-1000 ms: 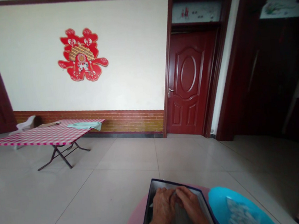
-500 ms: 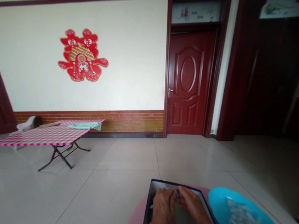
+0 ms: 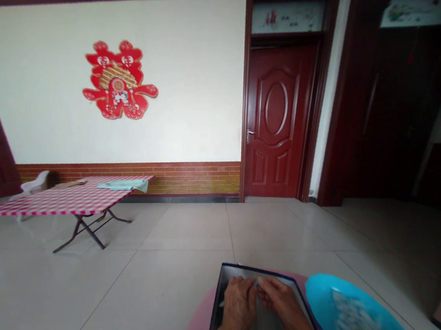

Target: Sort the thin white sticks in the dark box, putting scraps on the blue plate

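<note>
"Pale floor tiles reach back to a red door. What else is about?"

"Well off to the left, a folding table, with a mint cloth hanging over its right edge."

"And close by?"

"A dark-rimmed box on a round pink surface. Just beside the box's right edge, a blue basin holds pale pieces."

"The hands?"

"Left hand and right hand meet over the box, fingertips pinching a small greyish piece between them, near the far edge, midway between its corners."

"Anything in the way?"

"Both hands hide much of the box's inside; I can't tell what lies beneath."
</note>
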The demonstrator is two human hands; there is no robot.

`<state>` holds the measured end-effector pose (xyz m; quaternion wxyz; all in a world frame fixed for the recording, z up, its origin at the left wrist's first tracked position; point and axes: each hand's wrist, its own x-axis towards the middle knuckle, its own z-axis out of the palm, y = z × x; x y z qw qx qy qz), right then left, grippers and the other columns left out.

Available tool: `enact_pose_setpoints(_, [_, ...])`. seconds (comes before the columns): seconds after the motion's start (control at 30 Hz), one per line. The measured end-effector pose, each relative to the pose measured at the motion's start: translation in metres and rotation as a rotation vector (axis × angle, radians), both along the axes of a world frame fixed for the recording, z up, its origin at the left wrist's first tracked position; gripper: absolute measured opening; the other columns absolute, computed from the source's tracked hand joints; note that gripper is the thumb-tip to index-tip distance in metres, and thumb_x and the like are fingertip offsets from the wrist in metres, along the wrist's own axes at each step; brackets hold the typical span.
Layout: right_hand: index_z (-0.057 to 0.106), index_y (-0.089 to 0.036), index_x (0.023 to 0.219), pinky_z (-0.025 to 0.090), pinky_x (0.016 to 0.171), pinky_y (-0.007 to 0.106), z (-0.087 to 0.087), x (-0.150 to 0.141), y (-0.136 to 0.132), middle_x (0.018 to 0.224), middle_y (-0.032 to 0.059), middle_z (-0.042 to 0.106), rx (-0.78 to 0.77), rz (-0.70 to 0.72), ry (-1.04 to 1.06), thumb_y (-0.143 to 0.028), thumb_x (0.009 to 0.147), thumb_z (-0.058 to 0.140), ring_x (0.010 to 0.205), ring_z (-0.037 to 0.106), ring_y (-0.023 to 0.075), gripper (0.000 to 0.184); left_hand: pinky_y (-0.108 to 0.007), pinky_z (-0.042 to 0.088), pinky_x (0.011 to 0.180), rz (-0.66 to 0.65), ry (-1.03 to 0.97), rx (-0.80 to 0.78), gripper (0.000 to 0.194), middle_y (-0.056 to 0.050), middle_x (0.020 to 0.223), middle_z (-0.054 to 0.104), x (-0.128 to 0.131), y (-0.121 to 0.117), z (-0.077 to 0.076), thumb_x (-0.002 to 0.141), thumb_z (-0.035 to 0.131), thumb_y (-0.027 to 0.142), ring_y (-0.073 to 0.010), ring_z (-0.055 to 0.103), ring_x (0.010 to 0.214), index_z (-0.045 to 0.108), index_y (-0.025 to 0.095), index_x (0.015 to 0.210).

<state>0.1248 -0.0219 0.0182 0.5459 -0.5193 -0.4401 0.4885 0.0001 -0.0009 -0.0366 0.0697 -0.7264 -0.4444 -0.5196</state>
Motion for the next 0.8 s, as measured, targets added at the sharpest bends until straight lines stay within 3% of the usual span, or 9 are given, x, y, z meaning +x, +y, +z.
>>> enact_pose_setpoints(0.17, [0.070,-0.016,0.082,0.049,0.062,0.030,0.0097,-0.0024,-0.0058,0.074,0.0076,0.071,-0.057,-0.007,0.082,-0.067,0.062,0.065,0.073,0.067,0.0226,0.055,-0.040,0.052,0.086,0.029,-0.040,0.030,0.027,-0.006,0.086,0.074,0.0036,0.0015,-0.0062,0.091,0.043,0.027,-0.0223,0.068,0.086,0.068,0.022,0.098])
enact_pose_setpoints(0.47, [0.072,-0.018,0.085,0.051,0.067,0.031,0.0039,-0.0004,-0.0052,0.084,0.0079,0.073,0.007,0.033,0.052,-0.061,0.060,0.070,0.079,0.066,0.0233,0.049,-0.041,0.052,0.086,-0.021,-0.040,-0.074,0.025,-0.007,0.088,0.074,0.0020,0.0016,-0.0035,0.088,0.046,0.026,-0.0240,0.068,0.086,0.069,0.021,0.097])
enact_pose_setpoints(0.8, [0.071,-0.018,0.079,0.051,0.068,0.032,0.0006,-0.0017,-0.0023,0.079,0.0067,0.071,0.010,0.045,0.040,-0.060,0.062,0.068,0.076,0.065,0.0233,0.045,-0.040,0.053,0.082,-0.027,-0.025,-0.096,0.025,-0.008,0.086,0.074,0.0008,-0.0007,-0.0016,0.088,0.046,0.025,-0.0236,0.068,0.083,0.069,0.021,0.095])
